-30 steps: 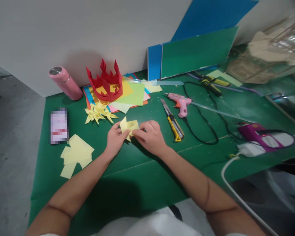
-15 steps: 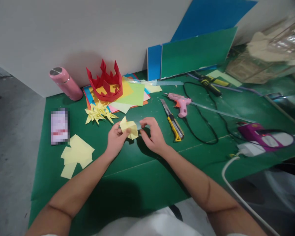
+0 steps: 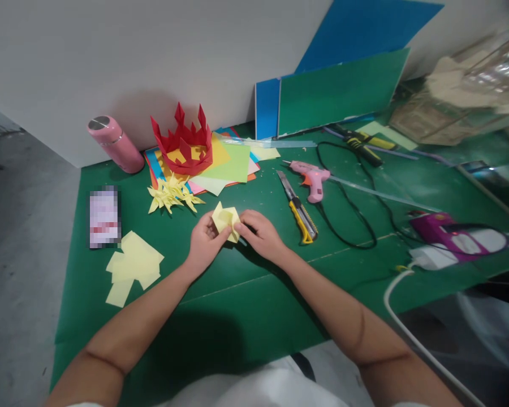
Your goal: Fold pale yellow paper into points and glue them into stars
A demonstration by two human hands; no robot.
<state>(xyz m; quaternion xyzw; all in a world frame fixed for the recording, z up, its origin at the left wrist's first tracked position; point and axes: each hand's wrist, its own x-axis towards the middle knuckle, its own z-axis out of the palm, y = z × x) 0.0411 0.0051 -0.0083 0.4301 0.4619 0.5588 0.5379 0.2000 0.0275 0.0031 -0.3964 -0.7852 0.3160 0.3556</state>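
Observation:
A small folded piece of pale yellow paper (image 3: 226, 218) is held up over the green table between both hands. My left hand (image 3: 204, 240) pinches its left side, thumb in front and fingers behind. On its right edge my right hand (image 3: 261, 232) is closed, the thumb pressing the front; its fingertips are partly hidden by the paper. Beyond the hands lies a cluster of folded yellow paper pieces (image 3: 172, 194). Loose yellow paper squares (image 3: 136, 260) overlap to the left of my left forearm.
A red paper crown (image 3: 186, 147) rests on coloured sheets (image 3: 235, 161). A pink bottle (image 3: 117, 146) and a blurred-out rectangular item (image 3: 104, 219) are at left. Right of my hands lie a yellow utility knife (image 3: 299, 212), a pink glue gun (image 3: 313, 178) with its black cord, and pliers (image 3: 362, 146).
My right hand has moved left and now grips the paper's right edge, where before it was apart from it. My left hand and the paper have shifted slightly right.

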